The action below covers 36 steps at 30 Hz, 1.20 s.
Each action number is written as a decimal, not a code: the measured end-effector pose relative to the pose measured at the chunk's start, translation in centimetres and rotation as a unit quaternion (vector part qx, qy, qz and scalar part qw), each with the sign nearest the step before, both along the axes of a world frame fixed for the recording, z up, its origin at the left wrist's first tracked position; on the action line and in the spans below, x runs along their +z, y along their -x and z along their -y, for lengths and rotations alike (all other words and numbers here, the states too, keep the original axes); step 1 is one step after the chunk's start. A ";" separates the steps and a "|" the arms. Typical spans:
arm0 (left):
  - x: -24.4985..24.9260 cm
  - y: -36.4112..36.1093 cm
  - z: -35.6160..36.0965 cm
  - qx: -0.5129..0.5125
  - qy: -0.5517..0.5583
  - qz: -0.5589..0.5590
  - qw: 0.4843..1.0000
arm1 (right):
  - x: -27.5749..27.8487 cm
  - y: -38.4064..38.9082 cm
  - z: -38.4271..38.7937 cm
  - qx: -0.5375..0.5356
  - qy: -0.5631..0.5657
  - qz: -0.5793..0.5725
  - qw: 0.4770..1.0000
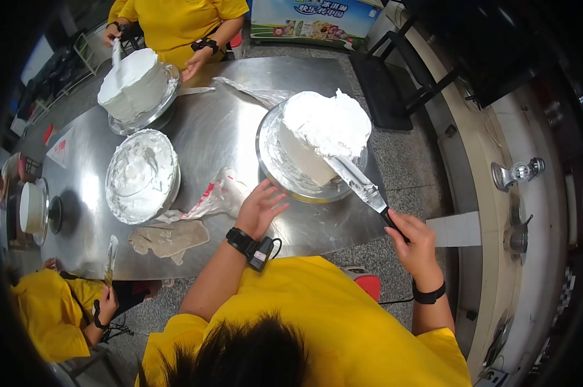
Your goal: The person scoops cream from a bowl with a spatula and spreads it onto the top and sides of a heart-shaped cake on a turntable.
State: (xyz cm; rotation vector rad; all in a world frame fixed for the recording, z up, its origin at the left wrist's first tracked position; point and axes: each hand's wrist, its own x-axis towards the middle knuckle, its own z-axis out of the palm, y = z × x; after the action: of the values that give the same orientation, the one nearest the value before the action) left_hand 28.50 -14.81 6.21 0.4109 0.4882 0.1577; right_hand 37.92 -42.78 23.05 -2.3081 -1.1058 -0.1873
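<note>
My right hand (413, 242) grips the black handle of an icing spatula (355, 181), whose long blade is smeared with white cream and reaches over the front of a cake (302, 153). Thick, ragged cream (327, 121) covers the cake's top and hangs past its right edge, while part of the side looks smoother and paler. Beneath the cake is a round metal turntable (264, 151) streaked with cream. My left hand (260, 210) is open, fingers spread close to the turntable's front left rim.
Left of me on the metal table (207, 138) are a cream-filled bowl (142, 175), a crumpled piping bag (222, 195) and a beige cloth (169, 240). Across it, a person works on another white cake (133, 85). A person at lower left holds a spatula (111, 255).
</note>
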 end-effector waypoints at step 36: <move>-1.4 -0.1 -0.6 -0.086 0.007 0.017 0.996 | -1.0 2.6 -0.3 -0.029 -0.037 -0.062 0.997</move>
State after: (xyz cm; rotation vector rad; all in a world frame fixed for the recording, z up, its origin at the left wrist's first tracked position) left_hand 28.64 -14.19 4.81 0.4341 0.4177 -0.0049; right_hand 35.30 -42.43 22.06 -2.2544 -0.9559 -0.1044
